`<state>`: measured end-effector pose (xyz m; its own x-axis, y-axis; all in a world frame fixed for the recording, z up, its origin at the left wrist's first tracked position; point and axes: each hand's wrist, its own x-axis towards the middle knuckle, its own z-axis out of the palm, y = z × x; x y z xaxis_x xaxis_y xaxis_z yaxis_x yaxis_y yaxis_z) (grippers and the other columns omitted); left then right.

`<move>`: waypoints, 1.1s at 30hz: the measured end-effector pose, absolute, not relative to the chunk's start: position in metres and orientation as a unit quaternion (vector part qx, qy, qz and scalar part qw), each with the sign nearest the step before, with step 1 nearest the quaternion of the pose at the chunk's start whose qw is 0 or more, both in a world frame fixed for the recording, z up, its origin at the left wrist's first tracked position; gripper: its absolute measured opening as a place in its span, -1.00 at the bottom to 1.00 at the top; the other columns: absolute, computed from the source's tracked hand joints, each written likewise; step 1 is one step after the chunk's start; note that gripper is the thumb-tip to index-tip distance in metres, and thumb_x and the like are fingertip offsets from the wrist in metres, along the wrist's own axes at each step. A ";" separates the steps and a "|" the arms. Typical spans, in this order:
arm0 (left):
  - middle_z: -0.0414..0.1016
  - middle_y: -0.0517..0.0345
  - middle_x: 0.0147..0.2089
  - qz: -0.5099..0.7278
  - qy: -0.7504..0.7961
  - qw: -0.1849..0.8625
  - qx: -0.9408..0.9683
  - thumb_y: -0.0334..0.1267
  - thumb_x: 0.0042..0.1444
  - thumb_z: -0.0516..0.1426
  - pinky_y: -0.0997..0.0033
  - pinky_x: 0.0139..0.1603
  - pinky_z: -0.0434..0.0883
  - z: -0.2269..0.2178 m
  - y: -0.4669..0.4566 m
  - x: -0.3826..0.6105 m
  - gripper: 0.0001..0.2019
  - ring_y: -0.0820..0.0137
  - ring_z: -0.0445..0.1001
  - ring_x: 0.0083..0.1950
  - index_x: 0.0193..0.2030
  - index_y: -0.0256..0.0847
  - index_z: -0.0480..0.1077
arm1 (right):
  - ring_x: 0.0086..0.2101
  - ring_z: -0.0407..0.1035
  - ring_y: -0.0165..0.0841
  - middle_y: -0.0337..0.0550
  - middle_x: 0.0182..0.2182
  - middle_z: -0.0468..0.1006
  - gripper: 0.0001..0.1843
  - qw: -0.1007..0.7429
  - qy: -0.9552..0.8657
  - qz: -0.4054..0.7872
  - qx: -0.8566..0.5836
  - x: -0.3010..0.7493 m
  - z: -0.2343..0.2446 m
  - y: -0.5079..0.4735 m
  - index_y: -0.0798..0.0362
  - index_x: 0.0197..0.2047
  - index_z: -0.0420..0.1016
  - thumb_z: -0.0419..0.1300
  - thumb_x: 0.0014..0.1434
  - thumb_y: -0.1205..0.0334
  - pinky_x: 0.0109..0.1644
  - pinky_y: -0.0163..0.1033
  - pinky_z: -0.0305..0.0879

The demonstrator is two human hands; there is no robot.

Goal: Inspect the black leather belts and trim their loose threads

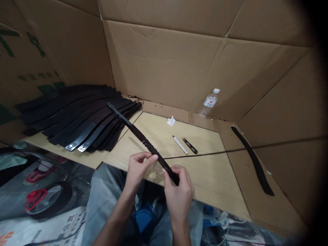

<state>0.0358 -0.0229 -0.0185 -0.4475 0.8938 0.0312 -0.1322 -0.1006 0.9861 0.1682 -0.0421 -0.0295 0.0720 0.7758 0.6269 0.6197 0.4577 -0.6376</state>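
Observation:
A long, narrow black strap point(137, 132) slants across the front of the board, its shiny far end pointing to the upper left. Dark cord point(150, 145) is wound in ridged turns around its middle, and a length of that cord stretches away to the right. My left hand point(137, 169) pinches the strap just below the wound turns, thumb and forefinger together. Closed around its near end is my right hand point(180, 184); the palm hides part of that end.
Many black straps point(84, 112) lie fanned out at the left. On the board point(205, 181) are a white pen-like tool point(180, 144), black thread snips point(190, 146) and a white scrap point(171, 121). A plastic bottle point(210, 101) stands behind; another black strap point(252, 159) lies right. Cardboard walls point(164, 65) enclose the back.

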 end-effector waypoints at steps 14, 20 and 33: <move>0.56 0.00 -0.25 0.605 0.496 0.422 0.458 -0.07 0.04 0.22 0.43 -0.11 0.37 -0.017 -0.027 0.025 -0.70 0.32 0.48 -0.20 -0.30 -0.32 0.53 | -0.17 0.30 -0.40 -0.10 -0.21 0.46 -0.73 0.487 -0.726 0.052 -0.483 0.175 -0.027 -0.035 0.17 -0.10 0.43 0.11 0.27 0.13 -0.06 -0.30 0.19; 0.32 0.20 -0.59 0.599 0.586 0.359 0.410 -0.08 -0.07 0.28 0.53 -0.46 0.20 -0.017 -0.024 0.034 -0.67 0.51 0.24 -0.50 -0.61 -0.31 0.38 | -0.17 0.36 -0.48 -0.21 -0.24 0.49 -0.84 0.534 -0.683 0.038 -0.497 0.170 -0.030 -0.038 0.13 -0.20 0.49 0.23 0.17 0.23 0.00 -0.41 0.21; 0.58 0.00 -0.29 0.630 0.482 0.452 0.409 -0.18 -0.17 0.34 0.39 -0.14 0.40 -0.022 -0.025 0.032 -0.71 0.28 0.50 -0.21 -0.30 -0.31 0.57 | -0.14 0.35 -0.45 -0.13 -0.19 0.47 -0.75 0.476 -0.732 0.100 -0.476 0.172 -0.032 -0.035 0.13 -0.08 0.45 0.14 0.23 0.18 -0.05 -0.37 0.25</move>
